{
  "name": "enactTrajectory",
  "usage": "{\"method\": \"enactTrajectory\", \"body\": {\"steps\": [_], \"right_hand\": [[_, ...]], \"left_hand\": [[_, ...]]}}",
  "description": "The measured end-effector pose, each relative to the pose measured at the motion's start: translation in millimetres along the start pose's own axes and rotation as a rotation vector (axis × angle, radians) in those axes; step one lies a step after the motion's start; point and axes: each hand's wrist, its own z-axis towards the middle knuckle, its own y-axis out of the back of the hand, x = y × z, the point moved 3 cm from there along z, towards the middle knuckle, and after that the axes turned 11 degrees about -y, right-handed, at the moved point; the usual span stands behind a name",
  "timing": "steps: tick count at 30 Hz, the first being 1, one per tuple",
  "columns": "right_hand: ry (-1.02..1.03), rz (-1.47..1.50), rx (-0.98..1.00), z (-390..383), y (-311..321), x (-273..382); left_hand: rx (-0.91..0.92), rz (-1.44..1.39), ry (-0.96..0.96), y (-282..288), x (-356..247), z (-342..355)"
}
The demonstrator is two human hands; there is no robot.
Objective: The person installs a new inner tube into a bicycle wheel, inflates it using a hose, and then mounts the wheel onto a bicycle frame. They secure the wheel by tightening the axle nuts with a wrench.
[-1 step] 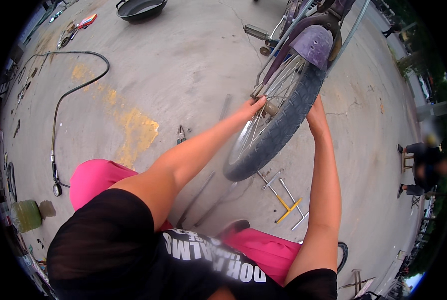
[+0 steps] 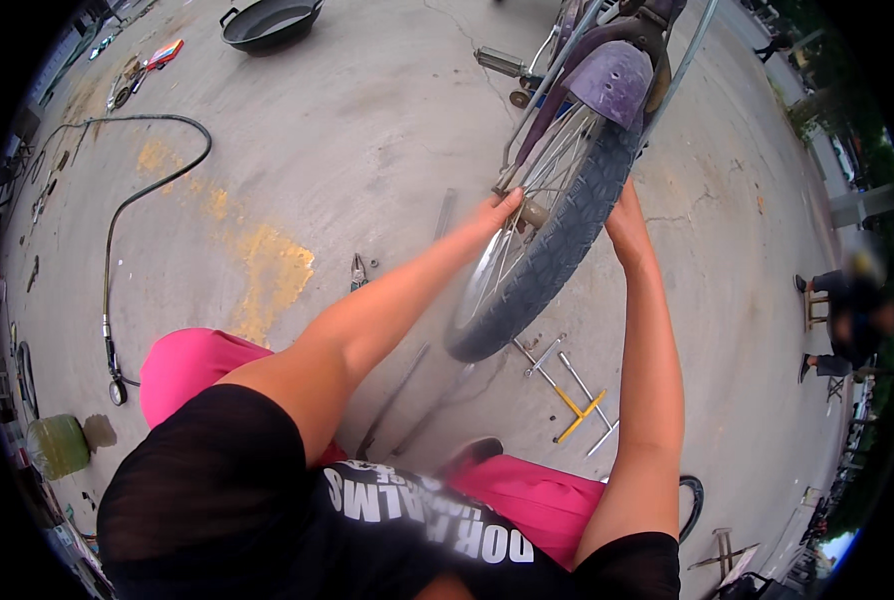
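Note:
A bicycle wheel (image 2: 547, 275) with a black knobby tyre stands in front of me, its upper part under a purple mudguard (image 2: 617, 85). My left hand (image 2: 493, 213) is closed at the left end of the wheel's axle, beside the hub (image 2: 533, 212), thumb on top. On the tyre's other side is my right hand (image 2: 624, 228); the tyre hides its fingers, so its grip cannot be made out. Pliers (image 2: 358, 270) lie on the ground left of the wheel. To its lower right lie a yellow-handled T-shaped wrench (image 2: 573, 408) and a silver T-shaped wrench (image 2: 589, 398).
A black hose with a pressure gauge (image 2: 117, 391) curves over the concrete at left. A dark basin (image 2: 271, 24) stands at the far left, with scattered tools nearby. A greenish container (image 2: 57, 446) is at lower left. A person (image 2: 857, 325) sits at far right.
The whole view has shifted slightly, with the bicycle and ground objects a little displaced. Both hands keep their places at the wheel.

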Motion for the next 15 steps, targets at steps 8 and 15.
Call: {"method": "enactTrajectory", "body": {"steps": [8, 15], "right_hand": [[-0.035, -0.117, 0.022, -3.8, 12.0, -4.4], [-0.212, 0.117, -0.346, -21.6, 60.6, -40.7]], "left_hand": [[-0.006, -0.317, -0.07, -5.2, 8.1, 11.0], [0.027, -0.262, -0.061, -14.0, -7.1, 0.7]]}}
